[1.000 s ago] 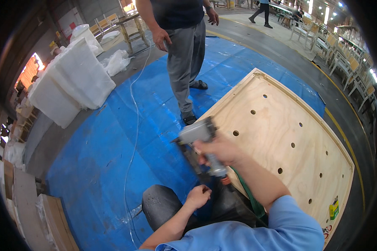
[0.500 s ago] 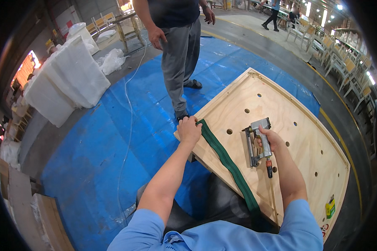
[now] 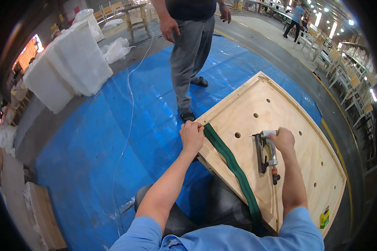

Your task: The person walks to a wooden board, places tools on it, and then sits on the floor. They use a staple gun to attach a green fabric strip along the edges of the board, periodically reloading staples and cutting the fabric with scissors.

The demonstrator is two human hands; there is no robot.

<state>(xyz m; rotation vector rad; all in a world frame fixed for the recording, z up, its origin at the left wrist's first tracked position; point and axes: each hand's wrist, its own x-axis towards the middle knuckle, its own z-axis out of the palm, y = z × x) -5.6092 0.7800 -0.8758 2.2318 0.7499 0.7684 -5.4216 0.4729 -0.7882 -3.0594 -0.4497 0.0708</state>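
At the near left corner of a wooden panel [image 3: 299, 167] with a raised rim and round holes, my left hand [image 3: 192, 137] pinches the end of a green webbing strap [image 3: 231, 161]. The strap runs loosely along the panel's near edge toward my lap. A grey pneumatic staple gun [image 3: 265, 151] is on the panel, right of the strap. My right hand [image 3: 285, 140], slightly blurred, has curled fingers on the gun's upper end. The gun's handle shows uncovered, and an air hose [image 3: 276, 203] runs from it toward me.
A person [image 3: 190, 54] stands beyond the panel on a blue floor sheet [image 3: 88, 146]. A clear hose [image 3: 132, 90] crosses the sheet. A small yellow-green box [image 3: 324, 218] lies at the panel's right. White wrapped blocks [image 3: 67, 62] stand at left, chairs [image 3: 349, 79] at far right.
My right hand has shifted from the staple gun's handle to its upper end, and the gun has turned slightly. My left hand stays at the strap's end. The view has shifted a little.
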